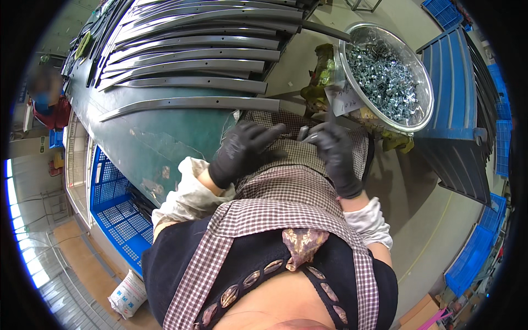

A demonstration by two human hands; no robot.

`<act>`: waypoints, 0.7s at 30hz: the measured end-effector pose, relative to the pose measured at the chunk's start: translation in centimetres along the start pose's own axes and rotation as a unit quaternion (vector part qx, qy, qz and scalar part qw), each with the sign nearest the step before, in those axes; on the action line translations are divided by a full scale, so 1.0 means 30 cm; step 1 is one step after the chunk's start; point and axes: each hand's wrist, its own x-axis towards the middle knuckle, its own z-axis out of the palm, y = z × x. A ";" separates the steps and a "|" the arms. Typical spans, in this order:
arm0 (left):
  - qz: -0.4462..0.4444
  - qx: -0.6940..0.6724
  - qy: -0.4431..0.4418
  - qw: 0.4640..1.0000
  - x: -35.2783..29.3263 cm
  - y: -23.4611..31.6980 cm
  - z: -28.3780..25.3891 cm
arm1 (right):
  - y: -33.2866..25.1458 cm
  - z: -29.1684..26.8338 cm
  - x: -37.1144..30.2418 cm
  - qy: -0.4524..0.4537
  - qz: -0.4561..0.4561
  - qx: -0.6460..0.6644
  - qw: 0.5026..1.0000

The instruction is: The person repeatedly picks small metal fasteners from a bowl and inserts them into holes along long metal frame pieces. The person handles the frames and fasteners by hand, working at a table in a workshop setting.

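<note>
My right hand (334, 153), in a black glove, pinches a small shiny metal clip (303, 132) between its fingers above my checked apron. To its left, my left hand (246, 147), also black-gloved, reaches toward the clip with its fingers stretched out and apart. Nothing shows in it. Just beyond this hand, the nearest grey metal strip (192, 104) lies on the green tabletop (148, 140). It is long and slightly curved, with small holes. Several similar strips (190, 67) lie in rows behind it.
A large round metal basin (430, 113) full of small metal clips (385, 82) stands at the right, with a paper tag (339, 100) at its side. Beyond it is a blue metal bin (448, 82). A blue plastic crate (118, 220) is at the left. Another person (49, 99) is at far left.
</note>
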 end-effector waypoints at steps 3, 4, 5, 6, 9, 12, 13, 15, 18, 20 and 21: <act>0.019 -0.019 0.032 0.999 -0.009 0.033 0.093 | 0.056 0.123 0.003 -0.032 0.028 0.027 0.999; 0.023 -0.013 0.034 0.999 -0.018 0.030 0.100 | 0.057 0.113 0.001 -0.042 0.032 -0.006 0.999; 0.027 -0.008 0.036 0.999 -0.026 0.026 0.102 | 0.051 0.098 -0.002 -0.051 0.036 -0.039 0.997; 0.031 -0.003 0.039 0.999 -0.032 0.022 0.100 | 0.041 0.095 -0.003 -0.052 0.031 -0.073 0.995; 0.099 0.004 0.005 0.995 -0.040 -0.006 0.076 | 0.022 0.089 -0.010 -0.035 -0.001 -0.171 0.985; 0.155 0.048 -0.047 0.986 -0.025 -0.027 0.048 | 0.032 0.082 0.001 -0.093 -0.028 -0.209 0.973; 0.166 0.038 -0.057 0.984 -0.025 -0.039 0.052 | 0.041 0.075 0.005 -0.113 -0.041 -0.237 0.964; 0.189 0.016 -0.077 0.979 -0.028 -0.060 0.065 | 0.057 0.058 0.012 -0.155 -0.066 -0.293 0.941; 0.187 0.043 -0.105 0.976 -0.021 -0.058 0.062 | 0.044 0.041 0.020 -0.176 -0.027 -0.301 0.937; 0.127 0.006 -0.114 0.985 -0.012 -0.059 0.030 | 0.031 0.042 0.027 -0.161 -0.028 -0.325 0.931; 0.100 -0.013 -0.118 0.988 -0.005 -0.068 0.017 | 0.025 0.039 0.031 -0.150 -0.030 -0.339 0.928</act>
